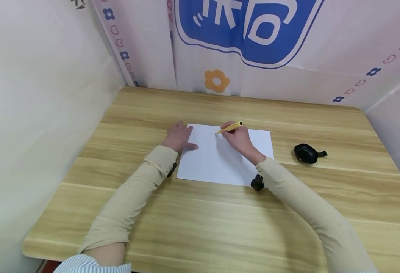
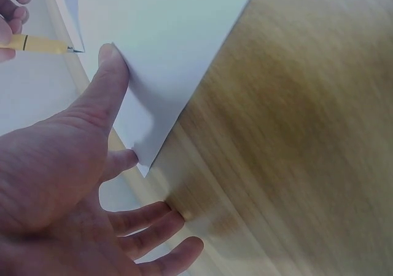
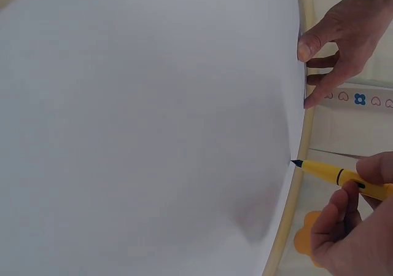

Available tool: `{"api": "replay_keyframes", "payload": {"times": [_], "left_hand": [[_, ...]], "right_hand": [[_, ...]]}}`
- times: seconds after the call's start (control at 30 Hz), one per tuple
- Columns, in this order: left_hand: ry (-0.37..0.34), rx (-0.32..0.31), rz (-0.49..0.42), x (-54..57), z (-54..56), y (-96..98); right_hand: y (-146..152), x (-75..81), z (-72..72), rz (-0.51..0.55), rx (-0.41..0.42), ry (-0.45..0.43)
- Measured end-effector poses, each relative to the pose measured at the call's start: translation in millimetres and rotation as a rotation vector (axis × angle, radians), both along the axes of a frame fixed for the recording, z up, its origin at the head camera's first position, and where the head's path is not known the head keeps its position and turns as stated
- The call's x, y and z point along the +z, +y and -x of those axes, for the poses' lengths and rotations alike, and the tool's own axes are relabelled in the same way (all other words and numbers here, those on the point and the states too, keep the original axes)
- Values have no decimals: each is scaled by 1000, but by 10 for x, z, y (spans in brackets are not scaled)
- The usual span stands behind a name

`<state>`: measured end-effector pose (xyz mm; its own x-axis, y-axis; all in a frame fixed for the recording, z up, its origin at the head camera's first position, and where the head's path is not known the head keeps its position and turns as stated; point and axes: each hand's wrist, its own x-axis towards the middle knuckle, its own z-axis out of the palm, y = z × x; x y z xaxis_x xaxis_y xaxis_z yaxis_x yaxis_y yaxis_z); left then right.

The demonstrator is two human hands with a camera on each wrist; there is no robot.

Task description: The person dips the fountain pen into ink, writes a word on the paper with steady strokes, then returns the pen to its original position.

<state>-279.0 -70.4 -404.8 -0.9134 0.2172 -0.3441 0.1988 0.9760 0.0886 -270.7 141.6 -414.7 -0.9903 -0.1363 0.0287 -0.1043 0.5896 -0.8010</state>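
Observation:
A white sheet of paper [image 1: 203, 167] lies on the wooden table. In the right hand [image 1: 239, 139] is a yellow pen [image 1: 233, 126], pinched between thumb and fingers. Its dark tip, seen in the right wrist view on the pen [image 3: 331, 173], meets the paper near the far edge. A faint thin line shows beside the tip in the head view. The left hand [image 1: 179, 137] rests at the paper's left edge, fingers spread. Its thumb [image 2: 110, 82] lies on the sheet, while several fingers [image 2: 150, 233] reach past the corner over the wood.
A small black oval object [image 1: 305, 153] with a short tail lies on the table [image 1: 186, 227] to the right of the paper. A wall with a printed blue sign [image 1: 234, 41] and an orange flower [image 1: 217, 81] stands behind the far edge. A pale wall [image 1: 43, 94] borders the left side.

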Motion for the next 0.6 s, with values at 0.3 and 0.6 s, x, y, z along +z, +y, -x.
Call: {"api": "replay_keyframes", "payload": {"times": [0.3,0.6], "left_hand": [[-6,-7,-13,7,7,12],[-10,-9,-17,-1,14,-7]], "right_hand": [[171,-13,-14,-10,-43,-4],[333,-20,-36,-23,-94,-7]]}}
